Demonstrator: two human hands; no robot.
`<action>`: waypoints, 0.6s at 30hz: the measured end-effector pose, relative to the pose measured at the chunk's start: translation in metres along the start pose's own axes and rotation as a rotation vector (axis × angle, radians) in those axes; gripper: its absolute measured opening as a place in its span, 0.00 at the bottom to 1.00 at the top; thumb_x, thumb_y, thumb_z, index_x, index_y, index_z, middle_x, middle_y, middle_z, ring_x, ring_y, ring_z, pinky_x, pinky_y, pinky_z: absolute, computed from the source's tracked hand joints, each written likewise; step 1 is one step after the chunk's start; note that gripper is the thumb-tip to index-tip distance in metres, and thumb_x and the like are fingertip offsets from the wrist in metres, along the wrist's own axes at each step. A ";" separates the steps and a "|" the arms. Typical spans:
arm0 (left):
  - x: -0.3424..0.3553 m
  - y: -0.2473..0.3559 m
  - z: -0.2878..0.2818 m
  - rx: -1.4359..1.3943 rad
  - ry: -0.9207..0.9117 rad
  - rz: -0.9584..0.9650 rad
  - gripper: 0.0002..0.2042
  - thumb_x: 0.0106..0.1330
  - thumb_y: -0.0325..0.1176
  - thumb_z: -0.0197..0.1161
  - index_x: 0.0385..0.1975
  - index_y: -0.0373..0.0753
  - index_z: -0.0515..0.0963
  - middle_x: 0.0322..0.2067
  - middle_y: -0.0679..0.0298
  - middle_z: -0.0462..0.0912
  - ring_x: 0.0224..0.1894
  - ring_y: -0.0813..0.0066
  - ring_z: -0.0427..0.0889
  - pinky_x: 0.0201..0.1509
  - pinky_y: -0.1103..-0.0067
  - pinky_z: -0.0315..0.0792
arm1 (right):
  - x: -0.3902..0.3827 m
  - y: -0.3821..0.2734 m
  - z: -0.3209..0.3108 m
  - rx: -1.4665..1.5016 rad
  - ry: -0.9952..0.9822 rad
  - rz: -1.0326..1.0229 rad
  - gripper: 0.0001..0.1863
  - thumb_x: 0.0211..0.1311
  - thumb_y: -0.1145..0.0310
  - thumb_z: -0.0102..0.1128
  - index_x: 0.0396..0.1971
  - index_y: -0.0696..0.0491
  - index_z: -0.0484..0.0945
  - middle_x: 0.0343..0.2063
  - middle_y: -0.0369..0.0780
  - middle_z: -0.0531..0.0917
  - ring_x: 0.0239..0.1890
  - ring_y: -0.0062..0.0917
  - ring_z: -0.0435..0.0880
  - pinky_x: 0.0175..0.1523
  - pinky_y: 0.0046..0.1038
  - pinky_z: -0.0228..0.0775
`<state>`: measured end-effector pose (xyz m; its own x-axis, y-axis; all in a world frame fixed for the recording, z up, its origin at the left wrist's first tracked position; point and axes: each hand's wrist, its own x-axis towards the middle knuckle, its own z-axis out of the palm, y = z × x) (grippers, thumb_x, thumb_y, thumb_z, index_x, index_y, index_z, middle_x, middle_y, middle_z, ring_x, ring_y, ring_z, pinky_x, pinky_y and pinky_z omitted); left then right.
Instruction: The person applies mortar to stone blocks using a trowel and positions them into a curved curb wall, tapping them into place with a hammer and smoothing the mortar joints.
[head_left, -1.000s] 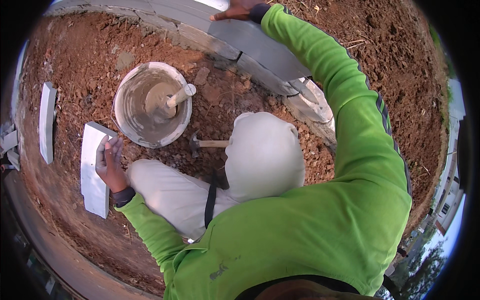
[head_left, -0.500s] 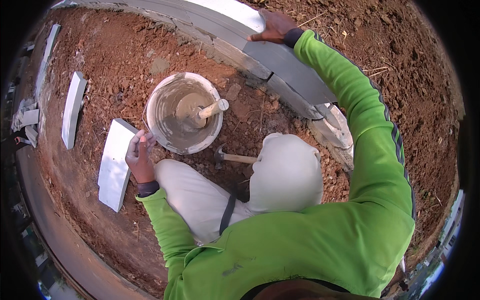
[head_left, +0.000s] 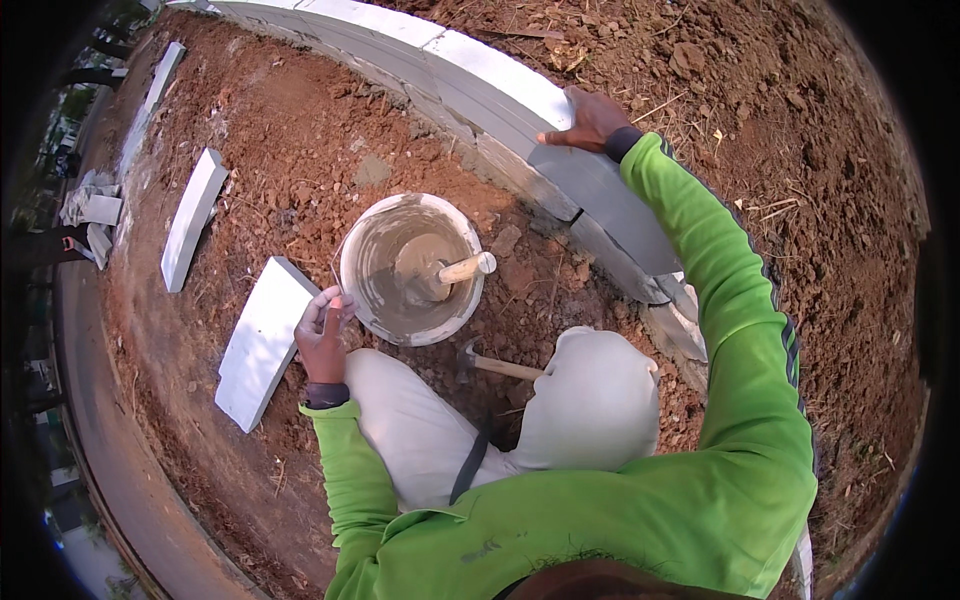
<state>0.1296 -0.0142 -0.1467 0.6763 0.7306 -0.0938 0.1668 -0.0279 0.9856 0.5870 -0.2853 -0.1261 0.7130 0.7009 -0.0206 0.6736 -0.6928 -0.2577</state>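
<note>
My right hand (head_left: 590, 125) grips the top edge of the grey block wall (head_left: 615, 210), thumb on its front face. My left hand (head_left: 325, 330) is raised beside the bucket (head_left: 360, 260), near its wire handle, fingers curled; whether they hold anything is unclear. The bucket holds grey mortar (head_left: 415, 265) and a wooden-handled tool (head_left: 466, 268). A hammer (head_left: 500, 366) lies on the soil by my knee. Beside my left hand a white block (head_left: 265, 335) lies on the ground.
More white blocks (head_left: 192, 220) lie along the left, with a pile of pieces (head_left: 103, 208) farther off. The low wall curves away toward the upper left, loose soil (head_left: 720, 70) on its far side. A paved strip (head_left: 100, 350) runs along the left rim.
The view has swung, so things sit lower and farther right. My right hand stays on the wall top. My left hand's fingers stay curled beside the bucket.
</note>
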 end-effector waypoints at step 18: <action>0.015 -0.027 0.020 -0.007 -0.122 0.064 0.17 0.72 0.34 0.62 0.52 0.27 0.76 0.40 0.54 0.85 0.41 0.66 0.86 0.51 0.73 0.81 | -0.012 -0.005 -0.003 -0.015 0.025 0.081 0.53 0.42 0.30 0.70 0.56 0.62 0.72 0.44 0.53 0.84 0.48 0.47 0.85 0.53 0.45 0.77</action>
<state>0.1499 -0.0158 -0.1774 0.7678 0.6390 -0.0463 0.1154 -0.0669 0.9911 0.5759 -0.2904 -0.1221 0.7698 0.6381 -0.0162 0.6163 -0.7496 -0.2413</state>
